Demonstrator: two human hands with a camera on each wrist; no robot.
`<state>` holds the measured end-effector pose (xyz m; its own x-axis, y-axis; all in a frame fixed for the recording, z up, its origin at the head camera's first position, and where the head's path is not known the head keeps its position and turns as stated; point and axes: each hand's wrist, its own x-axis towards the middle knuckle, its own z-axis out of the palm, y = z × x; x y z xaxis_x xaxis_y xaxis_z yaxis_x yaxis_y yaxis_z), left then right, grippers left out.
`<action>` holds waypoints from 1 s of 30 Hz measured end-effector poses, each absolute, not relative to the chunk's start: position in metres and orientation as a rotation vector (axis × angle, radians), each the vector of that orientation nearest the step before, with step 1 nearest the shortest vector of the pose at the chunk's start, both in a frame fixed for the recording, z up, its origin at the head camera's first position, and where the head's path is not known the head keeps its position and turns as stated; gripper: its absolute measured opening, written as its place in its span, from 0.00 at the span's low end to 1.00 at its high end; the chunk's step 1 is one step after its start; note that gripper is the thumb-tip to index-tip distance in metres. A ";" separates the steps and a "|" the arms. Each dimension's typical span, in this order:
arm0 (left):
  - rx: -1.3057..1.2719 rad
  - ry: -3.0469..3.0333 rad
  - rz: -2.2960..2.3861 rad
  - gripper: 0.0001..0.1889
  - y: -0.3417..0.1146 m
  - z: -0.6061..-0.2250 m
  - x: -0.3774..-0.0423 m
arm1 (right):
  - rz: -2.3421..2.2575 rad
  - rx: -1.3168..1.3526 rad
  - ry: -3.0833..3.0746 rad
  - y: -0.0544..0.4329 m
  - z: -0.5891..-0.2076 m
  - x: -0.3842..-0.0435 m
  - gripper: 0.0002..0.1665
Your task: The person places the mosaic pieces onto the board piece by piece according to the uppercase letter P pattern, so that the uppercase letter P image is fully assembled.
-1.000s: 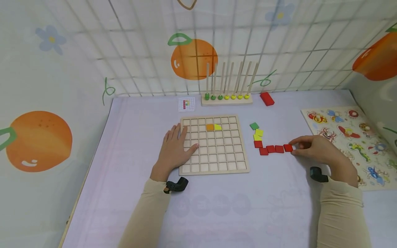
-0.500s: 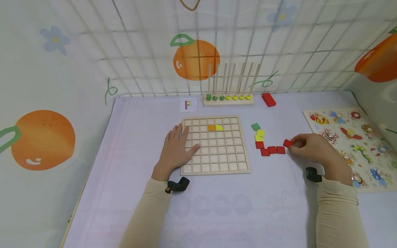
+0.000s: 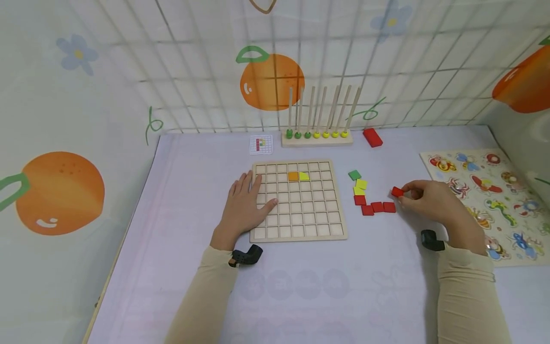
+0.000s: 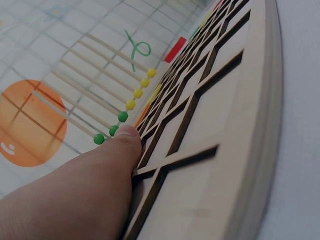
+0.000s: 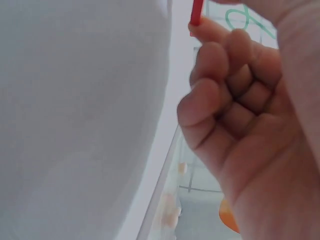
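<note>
My right hand [image 3: 436, 203] pinches a red square tile [image 3: 397, 191] between thumb and index finger, just off the table. In the right wrist view the tile [image 5: 197, 12] appears edge-on, and the other fingers curl loosely into the palm. With its fingers spread, my left hand [image 3: 243, 205] rests on the left edge of a wooden grid board [image 3: 296, 206]. Its thumb [image 4: 125, 142] lies over the grid in the left wrist view. An orange tile [image 3: 293, 177] and a yellow tile with a curved edge [image 3: 304, 177] sit in neighbouring cells.
Right of the board, several red tiles [image 3: 377, 207] lie by two yellow tiles [image 3: 361, 184] and a green tile [image 3: 354, 175]. Behind are a pattern card [image 3: 261, 144], a bead stand with upright rods [image 3: 317, 141] and a red block [image 3: 372, 138]. An insect puzzle board [image 3: 466, 224] lies far right.
My right hand has picked up the rightmost red tile from the row, moving it slightly away from me and tilting it. My left hand stays put on the board.
</note>
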<state>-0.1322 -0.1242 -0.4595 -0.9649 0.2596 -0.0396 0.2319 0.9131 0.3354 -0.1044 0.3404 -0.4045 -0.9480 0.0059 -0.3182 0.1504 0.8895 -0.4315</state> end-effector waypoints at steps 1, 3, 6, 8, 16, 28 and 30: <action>0.385 2.992 0.510 0.48 -0.124 -0.459 -0.132 | -0.666 0.116 2.746 0.340 -0.404 -0.105 0.26; 0.389 2.990 0.516 0.48 -0.124 -0.459 -0.133 | -0.667 0.114 2.747 0.338 -0.402 -0.106 0.25; 0.393 2.982 0.524 0.48 -0.125 -0.458 -0.133 | -0.669 0.112 2.751 0.336 -0.401 -0.106 0.26; 0.396 2.979 0.525 0.48 -0.125 -0.458 -0.133 | -0.675 0.116 2.749 0.335 -0.401 -0.106 0.26; 0.404 2.981 0.503 0.48 -0.126 -0.456 -0.132 | -0.681 0.133 2.741 0.333 -0.402 -0.107 0.27; 0.398 2.977 0.526 0.48 -0.126 -0.456 -0.133 | -0.701 0.151 2.759 0.325 -0.400 -0.108 0.25; 0.400 2.976 0.529 0.48 -0.125 -0.456 -0.132 | -0.703 0.149 2.758 0.324 -0.400 -0.109 0.25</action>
